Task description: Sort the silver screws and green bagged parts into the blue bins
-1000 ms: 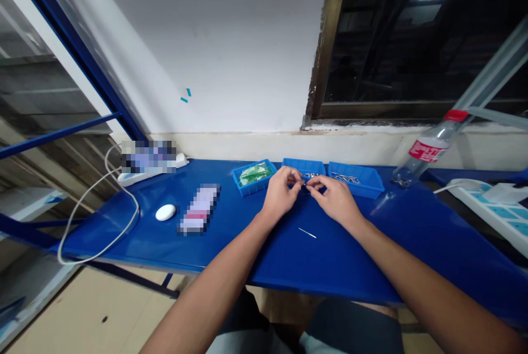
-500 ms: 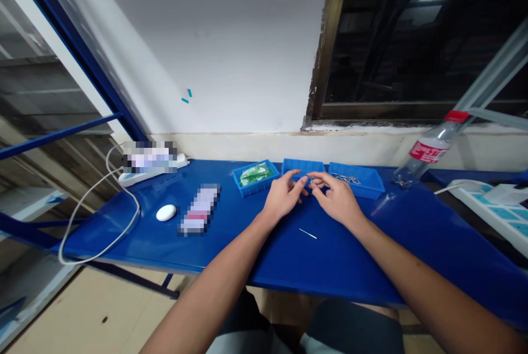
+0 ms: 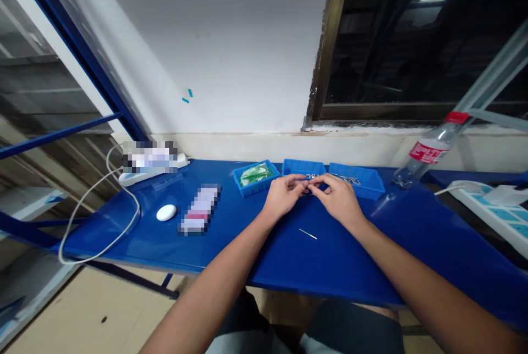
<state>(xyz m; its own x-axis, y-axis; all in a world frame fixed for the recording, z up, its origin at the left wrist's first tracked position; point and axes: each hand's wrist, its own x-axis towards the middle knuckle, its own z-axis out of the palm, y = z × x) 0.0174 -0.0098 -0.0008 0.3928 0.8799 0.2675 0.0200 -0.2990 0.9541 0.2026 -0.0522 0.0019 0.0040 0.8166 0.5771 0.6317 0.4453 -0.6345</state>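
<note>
We've got three bins (image 3: 253,189), one loose rod (image 3: 308,234); left hand (image 3: 284,194) and right hand (image 3: 337,197) meet at curled fingertips, can't tell if gripping anything.

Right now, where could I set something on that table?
Bare tabletop lies between the right forearm and the bottle, and between the blurred flat item and the left forearm. Crowded: where the left hand and the right hand meet before three blue bins.

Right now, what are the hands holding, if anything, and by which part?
Can't tell: the left hand and right hand meet at the fingertips, hiding whatever may be pinched there. The thin rod on the table is in neither.
</note>
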